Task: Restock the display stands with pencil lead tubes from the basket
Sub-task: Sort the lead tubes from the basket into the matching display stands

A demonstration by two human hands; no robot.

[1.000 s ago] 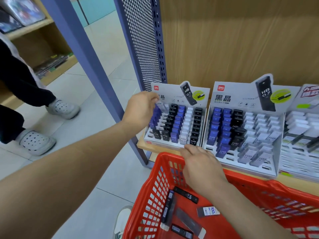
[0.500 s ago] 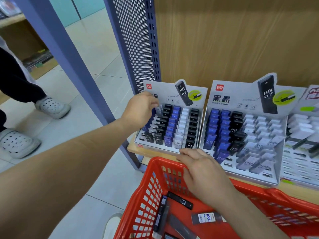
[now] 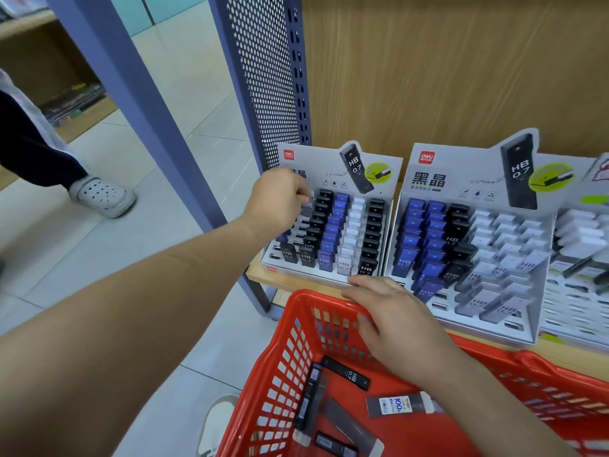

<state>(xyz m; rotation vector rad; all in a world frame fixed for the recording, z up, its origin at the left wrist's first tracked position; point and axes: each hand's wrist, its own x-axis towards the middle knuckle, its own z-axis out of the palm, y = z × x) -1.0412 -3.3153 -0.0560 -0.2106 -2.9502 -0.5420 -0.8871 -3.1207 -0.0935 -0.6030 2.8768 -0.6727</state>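
Left hand (image 3: 276, 201) covers the far-left column of the left stand (image 3: 316, 159), and its fingers curl out of view, so no telling if they're pinching a tube. Right hand (image 3: 392, 321) hides a bit of the basket (image 3: 313, 295) rim. The basket's chopped off at the bottom and right edges, and the tubes (image 3: 346, 376) inside are smeary. The third stand (image 3: 573, 301) runs off the right edge, and the bystander (image 3: 102, 196) off the left.

Three display stands on one shelf (image 3: 260, 276), left stand (image 3: 329, 166), middle stand (image 3: 461, 179), right stand (image 3: 570, 301), one red basket (image 3: 306, 293) near, five loose lead tubes (image 3: 346, 377) inside it, two hands, left hand (image 3: 276, 199), right hand (image 3: 392, 318), five tube columns in the left stand, six in the middle stand, one white clog (image 3: 102, 196) far left
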